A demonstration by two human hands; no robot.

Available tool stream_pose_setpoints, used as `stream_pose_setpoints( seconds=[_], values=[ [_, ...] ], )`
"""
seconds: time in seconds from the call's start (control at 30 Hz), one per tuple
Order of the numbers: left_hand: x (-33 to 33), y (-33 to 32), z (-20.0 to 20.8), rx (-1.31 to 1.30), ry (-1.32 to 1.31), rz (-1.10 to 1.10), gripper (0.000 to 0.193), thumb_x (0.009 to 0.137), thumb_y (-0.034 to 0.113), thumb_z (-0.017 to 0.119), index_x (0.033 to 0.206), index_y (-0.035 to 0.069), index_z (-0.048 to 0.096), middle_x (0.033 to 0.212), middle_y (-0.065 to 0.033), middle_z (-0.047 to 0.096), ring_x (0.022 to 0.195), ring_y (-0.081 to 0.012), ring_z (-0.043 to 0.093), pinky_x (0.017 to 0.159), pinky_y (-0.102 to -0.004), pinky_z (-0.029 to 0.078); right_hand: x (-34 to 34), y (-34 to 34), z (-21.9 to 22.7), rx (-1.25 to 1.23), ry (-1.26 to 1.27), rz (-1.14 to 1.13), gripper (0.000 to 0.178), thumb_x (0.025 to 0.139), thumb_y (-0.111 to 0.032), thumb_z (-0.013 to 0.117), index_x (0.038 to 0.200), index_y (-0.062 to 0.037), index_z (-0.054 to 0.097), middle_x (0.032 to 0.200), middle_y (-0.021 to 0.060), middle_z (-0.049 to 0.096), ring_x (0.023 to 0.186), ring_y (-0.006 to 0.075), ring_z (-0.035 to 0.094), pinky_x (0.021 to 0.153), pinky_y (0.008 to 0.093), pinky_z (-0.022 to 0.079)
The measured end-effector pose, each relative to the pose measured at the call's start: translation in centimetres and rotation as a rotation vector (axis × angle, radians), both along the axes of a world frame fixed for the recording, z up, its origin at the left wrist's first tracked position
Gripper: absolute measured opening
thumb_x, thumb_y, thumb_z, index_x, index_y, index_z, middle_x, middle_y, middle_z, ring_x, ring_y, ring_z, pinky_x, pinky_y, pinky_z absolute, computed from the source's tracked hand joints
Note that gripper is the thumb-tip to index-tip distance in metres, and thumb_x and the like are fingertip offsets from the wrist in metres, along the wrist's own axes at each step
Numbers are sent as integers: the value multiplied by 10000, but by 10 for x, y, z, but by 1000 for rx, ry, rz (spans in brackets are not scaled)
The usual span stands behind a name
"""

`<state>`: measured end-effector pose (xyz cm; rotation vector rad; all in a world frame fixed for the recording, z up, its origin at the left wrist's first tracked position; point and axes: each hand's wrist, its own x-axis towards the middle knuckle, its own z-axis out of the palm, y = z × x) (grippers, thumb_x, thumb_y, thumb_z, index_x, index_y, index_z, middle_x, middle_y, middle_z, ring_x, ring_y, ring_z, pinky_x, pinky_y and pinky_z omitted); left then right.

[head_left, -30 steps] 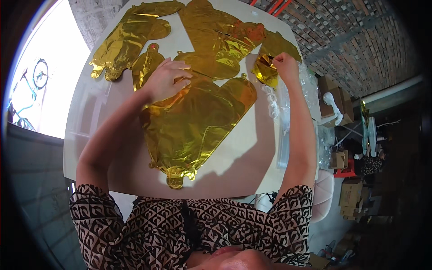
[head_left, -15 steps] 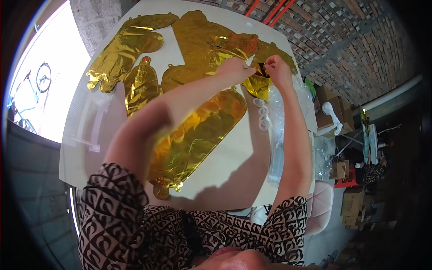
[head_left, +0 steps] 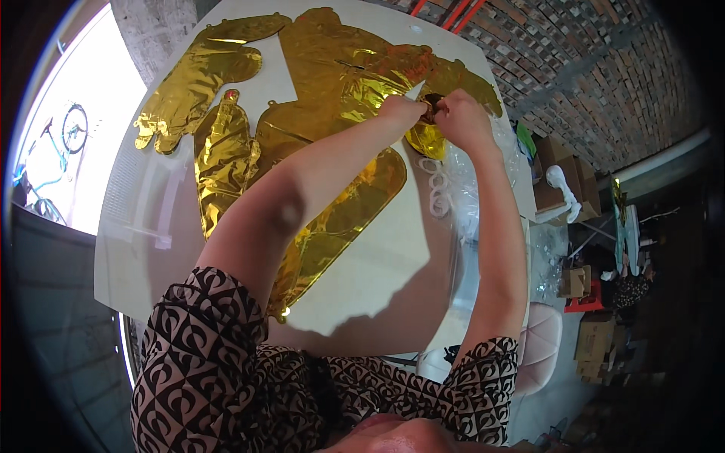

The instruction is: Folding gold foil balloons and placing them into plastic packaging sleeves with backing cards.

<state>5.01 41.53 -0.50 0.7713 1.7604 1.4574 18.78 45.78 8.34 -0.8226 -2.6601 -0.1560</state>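
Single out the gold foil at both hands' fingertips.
The rightmost gold foil, its near end between the left hand and right hand; the other foils lie to its left.

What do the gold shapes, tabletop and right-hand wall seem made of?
Gold shapes: probably thin metallised plastic film, glossy, judging by sharp glints and crinkles. Tabletop: smooth, pale, softly reflective at left; perhaps laminate, uncertain. Wall: rough brick, shown by its mortar-lined courses.
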Motion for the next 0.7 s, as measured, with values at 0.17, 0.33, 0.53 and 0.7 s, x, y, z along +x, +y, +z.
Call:
stream_pose_setpoints(
  seconds=[0.17,0.33,0.53,0.7],
  values=[
    [-14,8,-17,158,-228,50,397,750,286,801,907,-71,725,917,-150,735,794,-214,700,713,-349,536,-4,-20,-5,58,6,89,187,814,-263,720,799,-80,758,913,162,650,902,346,663,926,463,502],
    [-7,6,-2,259,-370,90,256,832,214,787,871,-26,708,863,-115,702,745,-163,637,632,-317,485,-1,-4,-18,190,93,88,211,838,-278,688,811,-86,770,875,149,646,874,348,664,1011,507,460],
    [8,-5,6,313,-479,108,341,778,275,831,751,-33,684,784,-93,689,651,-153,580,596,-368,457,-5,-6,-23,131,78,41,220,841,-267,663,799,-82,774,869,141,674,880,345,668,998,501,463],
    [2,-6,2,247,-228,118,349,858,326,775,830,-15,706,793,-53,661,669,-129,555,595,-321,432,-14,1,-19,-31,123,-60,201,831,-256,726,817,-59,764,904,135,711,806,318,687,778,416,539]
  ],
)
